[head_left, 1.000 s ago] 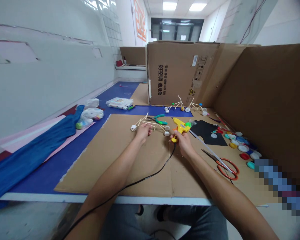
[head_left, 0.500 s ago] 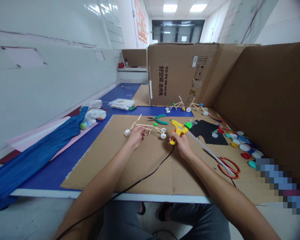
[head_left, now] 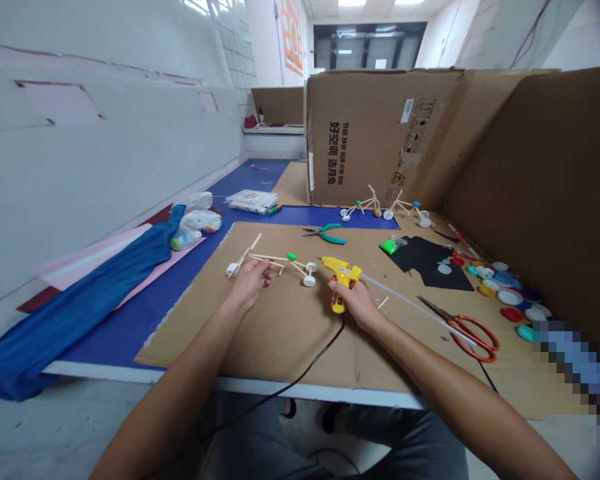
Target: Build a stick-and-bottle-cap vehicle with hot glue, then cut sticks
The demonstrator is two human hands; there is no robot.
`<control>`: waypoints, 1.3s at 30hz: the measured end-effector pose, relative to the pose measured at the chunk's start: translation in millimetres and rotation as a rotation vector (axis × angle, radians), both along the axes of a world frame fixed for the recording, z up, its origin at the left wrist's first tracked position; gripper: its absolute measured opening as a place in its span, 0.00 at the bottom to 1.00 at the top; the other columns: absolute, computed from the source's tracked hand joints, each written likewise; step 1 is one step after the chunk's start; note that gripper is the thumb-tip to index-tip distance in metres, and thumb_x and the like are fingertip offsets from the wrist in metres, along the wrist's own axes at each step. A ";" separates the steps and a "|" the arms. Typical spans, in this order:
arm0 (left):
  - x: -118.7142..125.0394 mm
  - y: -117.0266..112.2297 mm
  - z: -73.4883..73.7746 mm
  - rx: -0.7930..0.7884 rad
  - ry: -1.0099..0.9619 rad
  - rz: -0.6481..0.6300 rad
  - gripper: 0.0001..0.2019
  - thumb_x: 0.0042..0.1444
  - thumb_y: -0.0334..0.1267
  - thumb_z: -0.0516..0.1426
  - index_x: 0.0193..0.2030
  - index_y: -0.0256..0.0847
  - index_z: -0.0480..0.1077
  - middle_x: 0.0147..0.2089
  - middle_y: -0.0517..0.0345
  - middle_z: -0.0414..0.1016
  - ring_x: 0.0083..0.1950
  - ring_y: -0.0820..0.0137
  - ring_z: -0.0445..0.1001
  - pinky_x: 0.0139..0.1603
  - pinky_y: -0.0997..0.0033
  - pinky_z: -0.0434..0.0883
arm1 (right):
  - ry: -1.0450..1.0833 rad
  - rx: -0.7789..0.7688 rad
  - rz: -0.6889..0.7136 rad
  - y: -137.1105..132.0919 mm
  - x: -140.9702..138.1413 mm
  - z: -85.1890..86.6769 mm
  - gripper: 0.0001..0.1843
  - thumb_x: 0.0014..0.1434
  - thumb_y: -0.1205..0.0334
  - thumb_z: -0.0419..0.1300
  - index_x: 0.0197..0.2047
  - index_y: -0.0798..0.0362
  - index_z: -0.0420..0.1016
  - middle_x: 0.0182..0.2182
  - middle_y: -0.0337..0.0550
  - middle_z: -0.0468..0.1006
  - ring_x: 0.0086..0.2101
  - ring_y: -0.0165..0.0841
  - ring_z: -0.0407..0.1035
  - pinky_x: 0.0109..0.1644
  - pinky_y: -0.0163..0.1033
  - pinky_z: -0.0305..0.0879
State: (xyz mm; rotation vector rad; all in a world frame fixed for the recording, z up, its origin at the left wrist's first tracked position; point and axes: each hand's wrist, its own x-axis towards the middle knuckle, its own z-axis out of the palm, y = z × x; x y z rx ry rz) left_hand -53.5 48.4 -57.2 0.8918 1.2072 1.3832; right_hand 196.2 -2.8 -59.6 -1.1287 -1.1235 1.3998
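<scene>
yellow plastic is wrapped by the right hand: the fingers are closed round the grip of a glue gun, and its nozzle is pointed left, toward a stick frame. a clear glue stick is seen running from the gun's rear out to the right, and a black cable is trailed from the base of the grip over the table edge. the frame is pinched at its near end by the left hand, with the fingers closed on the thin sticks; whether it is lifted off the cardboard sheet cannot be told. white cap wheels are fixed to it. the frame is judged light and fragile, so it is best held gently at a joint, not by a lone stick. the gun is best taken by its grip, clear of the nozzle, which may be hot. pliers are laid beyond the frame, and scissors are laid to the right, near a black sheet and scattered bottle caps.
</scene>
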 end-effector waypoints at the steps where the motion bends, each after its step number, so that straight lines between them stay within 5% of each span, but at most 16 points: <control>1: -1.2 -0.9 -0.8 0.002 -0.001 0.003 0.11 0.48 0.39 0.64 0.33 0.35 0.69 0.30 0.60 0.73 0.24 0.79 0.67 0.22 0.80 0.62 | -0.031 -0.009 -0.007 -0.4 -0.3 -1.6 0.18 0.46 0.48 0.67 0.32 0.52 0.72 0.20 0.34 0.71 0.22 0.31 0.64 0.28 0.37 0.63; 16: -5.2 -4.8 -8.8 0.010 -0.009 0.022 0.10 0.47 0.39 0.64 0.31 0.35 0.70 0.30 0.57 0.74 0.25 0.77 0.67 0.24 0.77 0.62 | -0.419 0.021 0.025 0.9 3.3 -17.8 0.14 0.54 0.49 0.60 0.28 0.51 0.72 0.20 0.36 0.71 0.22 0.33 0.65 0.26 0.36 0.59; 39: -9.7 -3.7 -15.8 0.012 -0.002 0.000 0.13 0.48 0.43 0.65 0.32 0.36 0.70 0.31 0.57 0.74 0.26 0.76 0.66 0.26 0.75 0.62 | -0.592 0.046 0.045 1.0 1.5 -10.3 0.13 0.56 0.51 0.58 0.29 0.52 0.72 0.21 0.38 0.73 0.25 0.33 0.68 0.29 0.35 0.60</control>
